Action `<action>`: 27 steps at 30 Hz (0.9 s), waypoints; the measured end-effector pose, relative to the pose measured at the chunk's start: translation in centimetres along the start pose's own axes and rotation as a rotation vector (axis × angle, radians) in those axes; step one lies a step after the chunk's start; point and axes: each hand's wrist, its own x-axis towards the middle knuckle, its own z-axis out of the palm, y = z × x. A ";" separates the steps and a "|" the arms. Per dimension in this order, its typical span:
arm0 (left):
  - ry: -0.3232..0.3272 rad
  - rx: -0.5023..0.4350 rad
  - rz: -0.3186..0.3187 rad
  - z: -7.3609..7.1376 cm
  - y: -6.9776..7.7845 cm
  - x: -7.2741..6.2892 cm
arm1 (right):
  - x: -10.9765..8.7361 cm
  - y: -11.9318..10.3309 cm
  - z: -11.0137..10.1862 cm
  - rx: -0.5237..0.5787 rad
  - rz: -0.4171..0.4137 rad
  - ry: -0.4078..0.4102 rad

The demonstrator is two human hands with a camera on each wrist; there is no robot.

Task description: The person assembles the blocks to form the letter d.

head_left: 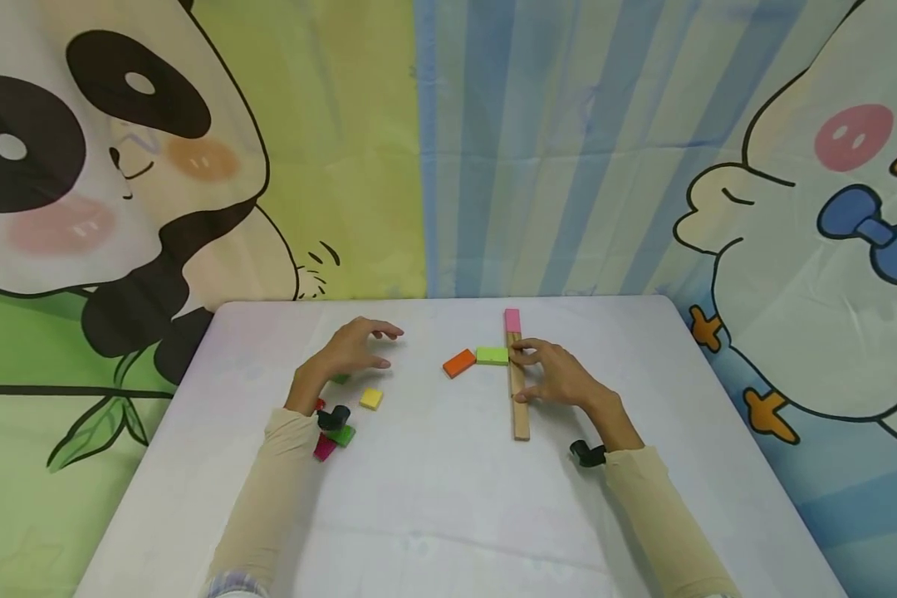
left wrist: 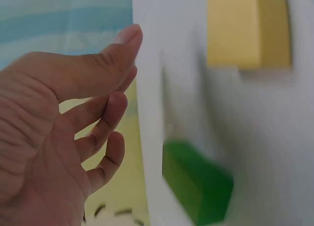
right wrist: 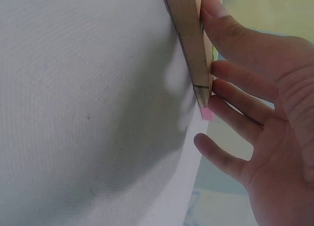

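My right hand (head_left: 564, 374) touches a row of plain wooden blocks (head_left: 522, 422) with its thumb and fingertips, the fingers fairly straight. In the right wrist view these fingertips rest along the wood (right wrist: 189, 35). A pink block (head_left: 512, 321) lies at the row's far end. Beside the row's left side lies a lime green block (head_left: 492, 356), its end near an orange block (head_left: 459, 363). My left hand (head_left: 353, 347) hovers empty over the table, fingers loosely bent and thumb apart. Below it are a yellow block (left wrist: 233, 30) and a green block (left wrist: 196, 182).
Near the left wrist lie another green block (head_left: 342, 435), a magenta block (head_left: 325, 448) and a partly hidden red block (head_left: 319, 404). The white table (head_left: 433, 523) ends at a cartoon-printed cloth backdrop (head_left: 359, 166). A dark camera is worn on each wrist.
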 end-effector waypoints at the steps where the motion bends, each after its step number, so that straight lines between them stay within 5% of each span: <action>1: 0.008 0.012 -0.013 -0.4 -0.5 -0.8 | 0.0 0.0 0.0 -0.002 0.001 -0.003; 6: 0.025 0.041 -0.114 -2.3 -2.6 -4.0 | -0.1 0.0 0.1 -0.011 -0.007 0.001; 12: -0.003 0.048 -0.173 -3.1 -3.8 -6.3 | 0.0 0.0 0.0 0.005 -0.010 0.008; 27: 0.038 0.035 -0.233 -2.7 -5.2 -7.3 | 0.0 0.3 0.1 0.010 -0.014 0.008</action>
